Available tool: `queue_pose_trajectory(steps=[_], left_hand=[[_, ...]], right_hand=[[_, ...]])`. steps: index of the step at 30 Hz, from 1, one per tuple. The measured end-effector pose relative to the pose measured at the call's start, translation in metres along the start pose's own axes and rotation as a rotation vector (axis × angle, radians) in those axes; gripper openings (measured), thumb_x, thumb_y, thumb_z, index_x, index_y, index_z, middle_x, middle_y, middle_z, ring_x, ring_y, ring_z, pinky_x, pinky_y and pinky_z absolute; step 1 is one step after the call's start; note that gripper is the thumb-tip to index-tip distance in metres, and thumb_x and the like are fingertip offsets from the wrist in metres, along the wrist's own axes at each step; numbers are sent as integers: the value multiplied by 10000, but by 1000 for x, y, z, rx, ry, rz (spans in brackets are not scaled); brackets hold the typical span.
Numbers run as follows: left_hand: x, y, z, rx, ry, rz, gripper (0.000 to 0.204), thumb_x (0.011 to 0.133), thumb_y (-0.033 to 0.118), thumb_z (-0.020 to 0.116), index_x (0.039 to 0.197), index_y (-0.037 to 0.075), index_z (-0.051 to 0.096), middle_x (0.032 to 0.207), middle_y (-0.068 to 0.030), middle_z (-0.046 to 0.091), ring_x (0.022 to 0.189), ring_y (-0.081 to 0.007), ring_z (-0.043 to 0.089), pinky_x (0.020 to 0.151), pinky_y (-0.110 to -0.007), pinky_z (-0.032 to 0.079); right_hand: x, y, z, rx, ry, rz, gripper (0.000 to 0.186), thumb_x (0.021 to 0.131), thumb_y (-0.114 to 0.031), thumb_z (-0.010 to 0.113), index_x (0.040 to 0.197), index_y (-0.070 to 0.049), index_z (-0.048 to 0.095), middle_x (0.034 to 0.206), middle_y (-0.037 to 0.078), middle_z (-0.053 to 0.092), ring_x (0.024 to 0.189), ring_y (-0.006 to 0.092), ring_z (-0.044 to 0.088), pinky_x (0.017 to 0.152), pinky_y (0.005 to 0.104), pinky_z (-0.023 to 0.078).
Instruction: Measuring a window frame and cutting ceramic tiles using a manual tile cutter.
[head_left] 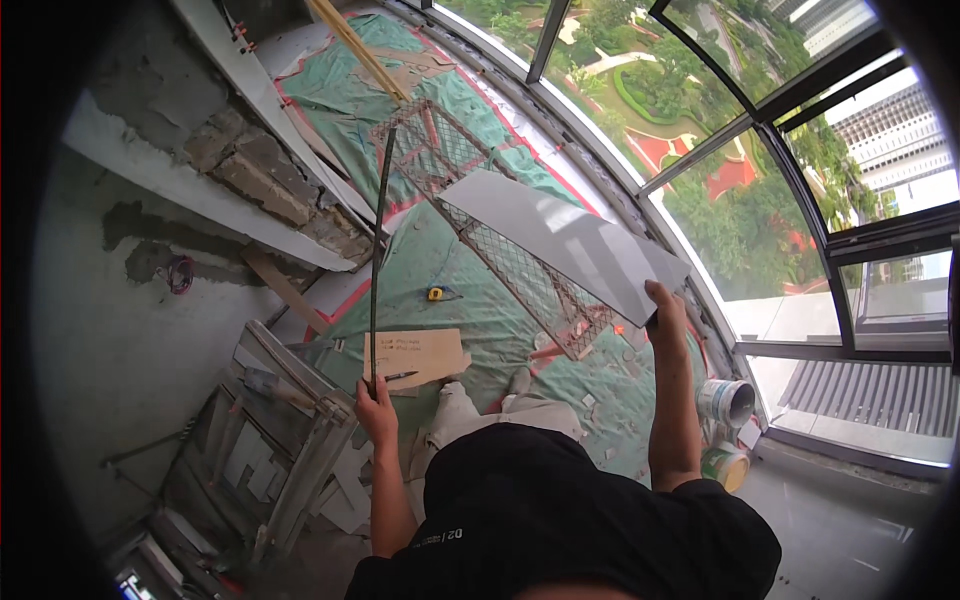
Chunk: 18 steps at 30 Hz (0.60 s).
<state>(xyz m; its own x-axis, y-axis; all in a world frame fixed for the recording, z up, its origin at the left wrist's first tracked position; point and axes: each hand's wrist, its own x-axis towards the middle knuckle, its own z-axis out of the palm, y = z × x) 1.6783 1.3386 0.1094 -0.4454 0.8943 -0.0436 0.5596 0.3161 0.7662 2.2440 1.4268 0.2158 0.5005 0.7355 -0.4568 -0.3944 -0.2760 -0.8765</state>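
Black shirt (560,510): fills the lower edge, below and between both hands, nearest the camera.
Left hand (376,410): grasps the lower end of a long dark rod (381,230), fingers wrapped around it.
Rod: stands away from the left hand, reaching up to beside the far end of the metal frame.
Right hand (668,308): clasps the near end of a pale grey panel (570,245), thumb on top.
Panel: stretches up and left from the right hand, across the lattice frame (508,270); cannot tell whether touching it.
Cardboard (435,350): lies just beyond the left hand, partly behind the rod, with a dark pen (401,375) on top.
Tape measure (436,294): rests farther out, up and right of the left hand, on green sheeting (410,245).
Buckets (722,400): sit as a pair below and right of the right hand.
Boards (300,450): lean in a jumble left of the left hand.
Windows (740,215): curve up and right of the right hand.
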Motion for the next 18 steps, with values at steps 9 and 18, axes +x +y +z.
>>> queue_pose_trajectory(steps=[9,18], left_hand=[[-45,100,20,148,-92,110,334,1109,306,649,1120,-28,669,898,-148,739,773,-226,689,711,-409,532],[-88,143,16,35,-164,28,346,1121,237,642,1328,-41,648,1131,-71,746,975,-113,663,840,-315,544]], right_hand=[[74,256,-209,17,-4,335,581,1008,-363,788,1377,59,634,1218,117,746,1014,261,756,869,440,612],[145,400,-261,-115,92,494,728,994,-517,760,1458,16,583,1288,164,714,1076,348,737,837,565,622]])
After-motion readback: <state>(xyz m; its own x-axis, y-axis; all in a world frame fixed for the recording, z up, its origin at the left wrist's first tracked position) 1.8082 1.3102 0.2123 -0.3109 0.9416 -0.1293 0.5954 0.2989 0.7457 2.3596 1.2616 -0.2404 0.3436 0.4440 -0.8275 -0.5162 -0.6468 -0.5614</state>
